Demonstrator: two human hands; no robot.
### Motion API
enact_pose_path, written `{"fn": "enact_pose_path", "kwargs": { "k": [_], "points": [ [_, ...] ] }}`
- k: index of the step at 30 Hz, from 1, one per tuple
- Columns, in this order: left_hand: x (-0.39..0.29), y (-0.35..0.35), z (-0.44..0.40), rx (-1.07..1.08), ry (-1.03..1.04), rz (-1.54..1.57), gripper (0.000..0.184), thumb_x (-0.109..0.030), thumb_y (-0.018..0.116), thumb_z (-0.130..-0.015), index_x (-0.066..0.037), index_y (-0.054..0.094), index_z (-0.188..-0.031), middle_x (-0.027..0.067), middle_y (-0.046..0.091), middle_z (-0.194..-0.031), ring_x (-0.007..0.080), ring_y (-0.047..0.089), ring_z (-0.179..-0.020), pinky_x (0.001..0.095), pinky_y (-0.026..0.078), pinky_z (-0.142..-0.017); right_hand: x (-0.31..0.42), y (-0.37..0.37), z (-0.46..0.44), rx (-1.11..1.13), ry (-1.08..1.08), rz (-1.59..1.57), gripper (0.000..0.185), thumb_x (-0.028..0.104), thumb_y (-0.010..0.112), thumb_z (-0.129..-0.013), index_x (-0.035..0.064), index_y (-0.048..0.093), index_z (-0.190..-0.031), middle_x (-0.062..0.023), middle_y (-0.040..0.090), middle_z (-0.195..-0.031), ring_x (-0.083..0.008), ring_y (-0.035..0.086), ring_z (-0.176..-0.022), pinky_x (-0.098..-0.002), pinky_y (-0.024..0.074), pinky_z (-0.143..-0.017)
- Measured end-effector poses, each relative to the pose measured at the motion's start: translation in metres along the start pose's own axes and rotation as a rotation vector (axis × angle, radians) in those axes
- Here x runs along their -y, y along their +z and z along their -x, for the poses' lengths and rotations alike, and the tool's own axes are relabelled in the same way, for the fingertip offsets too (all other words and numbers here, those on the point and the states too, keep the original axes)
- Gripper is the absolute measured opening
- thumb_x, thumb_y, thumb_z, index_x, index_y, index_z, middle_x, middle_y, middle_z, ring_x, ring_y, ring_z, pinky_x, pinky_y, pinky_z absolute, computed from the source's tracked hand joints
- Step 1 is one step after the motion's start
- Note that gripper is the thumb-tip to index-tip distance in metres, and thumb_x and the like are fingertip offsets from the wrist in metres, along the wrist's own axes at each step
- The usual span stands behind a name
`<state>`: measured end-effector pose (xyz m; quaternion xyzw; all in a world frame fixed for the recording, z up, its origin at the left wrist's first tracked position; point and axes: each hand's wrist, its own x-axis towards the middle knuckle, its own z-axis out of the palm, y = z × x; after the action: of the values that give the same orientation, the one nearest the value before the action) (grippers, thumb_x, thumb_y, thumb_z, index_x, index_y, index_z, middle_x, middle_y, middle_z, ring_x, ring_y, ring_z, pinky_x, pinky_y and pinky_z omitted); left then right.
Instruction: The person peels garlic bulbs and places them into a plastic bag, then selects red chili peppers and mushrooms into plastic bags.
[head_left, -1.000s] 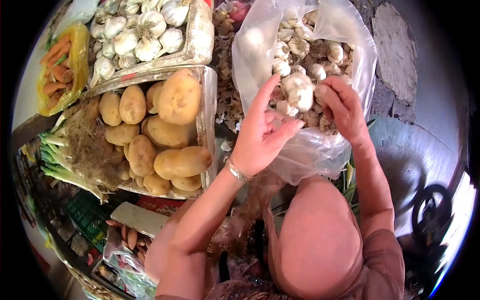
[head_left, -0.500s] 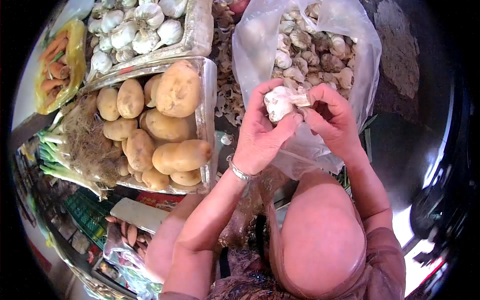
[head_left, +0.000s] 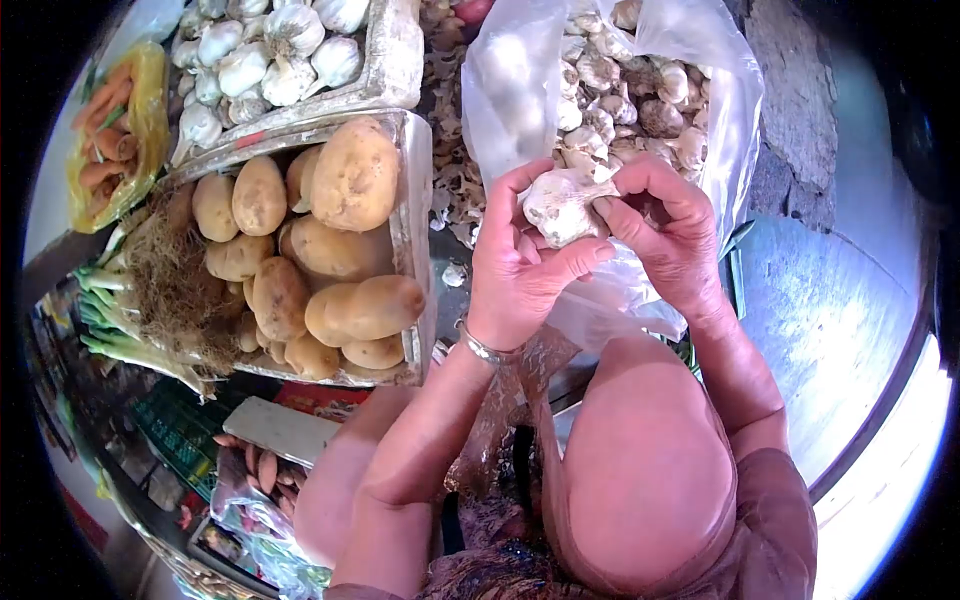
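A whitish garlic bulb (head_left: 562, 208) is held up between both hands, above the near side of an open plastic bag (head_left: 510, 90). My left hand (head_left: 520, 262) cradles the bulb, its fingers behind and its thumb below. The fingers and thumb of my right hand (head_left: 668, 232) pinch the bulb's stem end at the right. Many more garlic bulbs (head_left: 620, 105) fill the bag behind my hands, some of them with brownish skins. A bracelet (head_left: 487, 345) circles my left wrist.
Left of my hands stands a foam box (head_left: 418, 250) of potatoes (head_left: 355, 175), with a box (head_left: 398, 60) of white garlic behind it. Leeks (head_left: 120, 320) and a yellow bag of carrots (head_left: 115, 145) lie farther left. Dry garlic skins (head_left: 450, 120) litter the gap between box and bag.
The garlic bulb has turned in my hands and shows more of its rounded side. My right fingers have shifted along the stem end. The ground at the right looks brighter.
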<state>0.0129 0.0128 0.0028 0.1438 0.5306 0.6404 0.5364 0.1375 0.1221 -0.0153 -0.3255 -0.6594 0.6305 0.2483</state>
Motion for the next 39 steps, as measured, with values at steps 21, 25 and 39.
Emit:
{"fn": "enact_pose_path", "kwargs": {
  "k": [21,25,39],
  "points": [
    [-0.014,-0.010,0.009,0.047,-0.133,0.173,0.061,0.003,0.063,-0.084,-0.006,0.037,-0.138,0.0097,0.060,-0.113,0.0159,0.064,-0.082,0.0299,0.058,-0.062,0.013,-0.019,-0.008,-0.035,0.089,-0.071,0.010,0.000,0.065,-0.083,0.0027,0.061,-0.092,0.0011,0.057,-0.079,-0.0068,0.050,-0.069,-0.0216,0.0426,-0.060],
    [-0.010,-0.009,0.009,0.063,-0.171,0.218,0.062,0.000,0.063,-0.086,-0.006,0.035,-0.141,0.0093,0.060,-0.113,0.0163,0.063,-0.080,0.0301,0.057,-0.060,0.015,-0.009,-0.007,0.112,-0.136,0.067,0.014,0.003,0.070,-0.082,0.0043,0.065,-0.096,-0.0024,0.058,-0.083,-0.0118,0.056,-0.073,-0.0246,0.0472,-0.064],
    [-0.008,-0.020,0.010,0.139,-0.250,0.160,0.065,-0.006,0.067,-0.082,-0.005,0.038,-0.140,0.0075,0.061,-0.108,0.0133,0.060,-0.067,0.0267,0.051,-0.047,0.010,-0.010,-0.003,0.276,0.167,-0.283,0.006,0.004,0.064,-0.083,0.0032,0.059,-0.086,0.0014,0.054,-0.079,-0.0062,0.050,-0.069,-0.0216,0.0398,-0.060]
  ]
}}
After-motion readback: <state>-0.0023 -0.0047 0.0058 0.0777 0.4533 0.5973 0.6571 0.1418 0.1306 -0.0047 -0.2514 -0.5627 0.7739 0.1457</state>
